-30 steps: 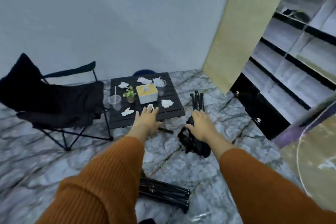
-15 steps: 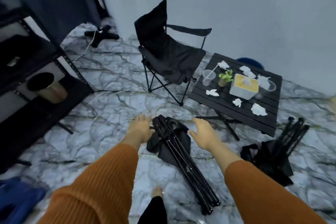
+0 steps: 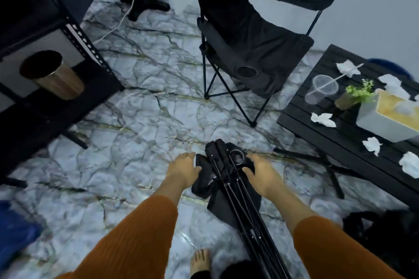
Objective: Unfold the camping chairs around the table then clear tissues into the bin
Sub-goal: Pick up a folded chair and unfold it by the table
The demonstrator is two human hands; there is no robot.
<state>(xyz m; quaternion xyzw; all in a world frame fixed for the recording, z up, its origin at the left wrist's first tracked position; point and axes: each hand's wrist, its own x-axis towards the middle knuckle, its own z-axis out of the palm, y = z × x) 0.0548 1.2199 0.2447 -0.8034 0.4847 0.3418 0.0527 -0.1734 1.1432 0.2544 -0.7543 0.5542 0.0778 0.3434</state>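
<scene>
A folded black camping chair [image 3: 229, 188] lies on the marble floor in front of me. My left hand [image 3: 184, 170] grips its fabric on the left side and my right hand [image 3: 260, 171] grips the right side by the cup-holder ring. One unfolded black chair [image 3: 251, 38] stands beyond, left of the low black table [image 3: 322, 133]. Several crumpled white tissues [image 3: 323, 119] lie on the table. Another folded chair [image 3: 385, 233] lies at the lower right. A wood-toned bin [image 3: 53, 75] sits tilted on the left shelf.
On the table stand a clear plastic cup [image 3: 320, 88], a small potted plant [image 3: 353, 96] and a tissue box [image 3: 390, 113]. A black metal shelf unit [image 3: 74, 36] fills the left. A black stand base with a cable [image 3: 145, 2] lies far back. My bare foot [image 3: 200, 260] is below.
The view swung left from the table to the folded chair on the floor. Both hands went from hovering over it to gripping its top end.
</scene>
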